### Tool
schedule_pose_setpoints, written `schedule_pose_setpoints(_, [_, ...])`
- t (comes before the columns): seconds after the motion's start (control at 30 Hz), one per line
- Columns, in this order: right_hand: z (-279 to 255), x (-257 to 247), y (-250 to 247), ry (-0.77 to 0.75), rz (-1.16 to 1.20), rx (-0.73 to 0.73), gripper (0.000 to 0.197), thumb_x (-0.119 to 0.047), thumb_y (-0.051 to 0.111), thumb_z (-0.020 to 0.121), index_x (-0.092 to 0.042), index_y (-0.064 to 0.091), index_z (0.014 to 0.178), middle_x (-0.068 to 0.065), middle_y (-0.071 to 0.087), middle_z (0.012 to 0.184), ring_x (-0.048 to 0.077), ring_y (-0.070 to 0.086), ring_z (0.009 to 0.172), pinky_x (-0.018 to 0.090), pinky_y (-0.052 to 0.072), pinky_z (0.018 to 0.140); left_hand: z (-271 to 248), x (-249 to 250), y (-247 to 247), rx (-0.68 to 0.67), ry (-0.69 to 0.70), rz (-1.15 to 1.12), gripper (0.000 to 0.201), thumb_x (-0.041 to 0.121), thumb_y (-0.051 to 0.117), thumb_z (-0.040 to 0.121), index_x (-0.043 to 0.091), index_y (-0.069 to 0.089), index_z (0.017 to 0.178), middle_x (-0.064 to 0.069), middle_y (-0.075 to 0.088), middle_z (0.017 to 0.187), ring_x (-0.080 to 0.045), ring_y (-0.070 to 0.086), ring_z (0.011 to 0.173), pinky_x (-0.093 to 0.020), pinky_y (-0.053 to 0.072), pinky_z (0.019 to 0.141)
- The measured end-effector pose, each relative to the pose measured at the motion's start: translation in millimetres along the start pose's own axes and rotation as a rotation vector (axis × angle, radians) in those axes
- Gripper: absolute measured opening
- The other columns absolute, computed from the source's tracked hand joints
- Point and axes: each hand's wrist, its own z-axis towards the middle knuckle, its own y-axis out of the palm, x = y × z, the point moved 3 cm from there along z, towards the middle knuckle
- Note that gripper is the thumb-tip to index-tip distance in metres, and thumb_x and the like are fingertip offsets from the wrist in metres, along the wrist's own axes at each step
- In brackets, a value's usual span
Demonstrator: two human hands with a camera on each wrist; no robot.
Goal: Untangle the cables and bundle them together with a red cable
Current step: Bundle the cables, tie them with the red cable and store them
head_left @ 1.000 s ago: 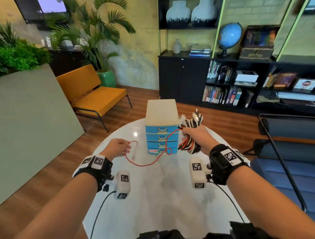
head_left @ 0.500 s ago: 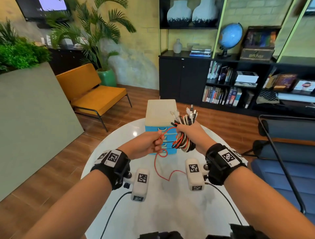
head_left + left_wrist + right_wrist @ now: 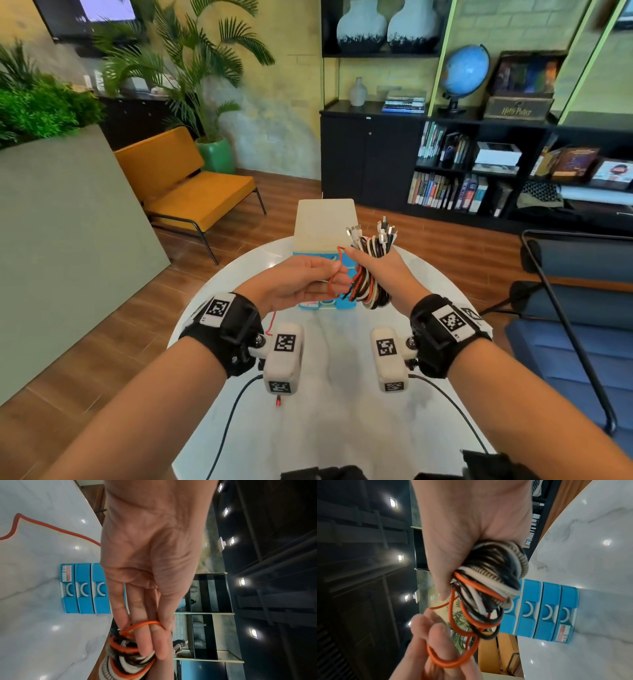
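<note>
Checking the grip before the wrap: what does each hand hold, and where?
Right hand grips the cable bundle round its middle, plugs sticking up. Left hand holds the red cable, looped over its fingers.

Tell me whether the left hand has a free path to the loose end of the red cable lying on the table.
Probably not yet: the left hand is holding loops of the red cable beside the cable bundle, and the loose end lies back beneath its wrist.

blue drawer unit (image 3: 324, 240) | white marble table (image 3: 342, 428) | orange chair (image 3: 191, 192)
</note>
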Motion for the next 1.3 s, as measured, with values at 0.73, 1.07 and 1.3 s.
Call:
schedule_pose_setpoints(0.73, [9.3, 0.0, -40.9, 0.018, 0.202, 0.333, 0.036, -0.009, 0.067, 0.086, -0.010, 0.053, 0.118, 0.011, 0.069, 0.097, 0.024, 0.073, 0.086, 0.035, 0.060, 0.071, -17.4, -27.2, -13.4, -0.314, -0.305, 0.454, 0.028, 0.036, 0.036, 0.102, 0.021, 0.055, 0.086, 0.005, 0.047, 0.071, -0.009, 0.049, 0.072, -0.025, 0.038, 0.069])
schedule_pose_setpoints(1.07, [-5.2, -11.3, -32.2, 0.079, 0.011, -0.127, 0.022, -0.002, 0.066, 0.085, 0.003, 0.064, 0.106, 0.016, 0.072, 0.086, 0.025, 0.070, 0.079, 0.040, 0.058, 0.080, -3.3, -16.3, -16.7, 0.175, 0.014, 0.733, 0.021, 0.028, 0.052, 0.096, 0.018, 0.069, 0.088, 0.007, 0.059, 0.077, -0.008, 0.047, 0.060, -0.015, 0.041, 0.051])
schedule_pose_setpoints(1.3, [-13.9, -3.1, -7.4, 0.095, -0.096, -0.260, 0.031, -0.006, 0.072, 0.080, -0.010, 0.066, 0.110, 0.014, 0.075, 0.095, 0.028, 0.073, 0.089, 0.039, 0.058, 0.082, 2.4, 3.9, 0.1, 0.252, 0.188, 0.851, 0.023, 0.023, 0.052, 0.097, 0.009, 0.070, 0.098, 0.004, 0.061, 0.096, -0.004, 0.050, 0.077, -0.015, 0.040, 0.058])
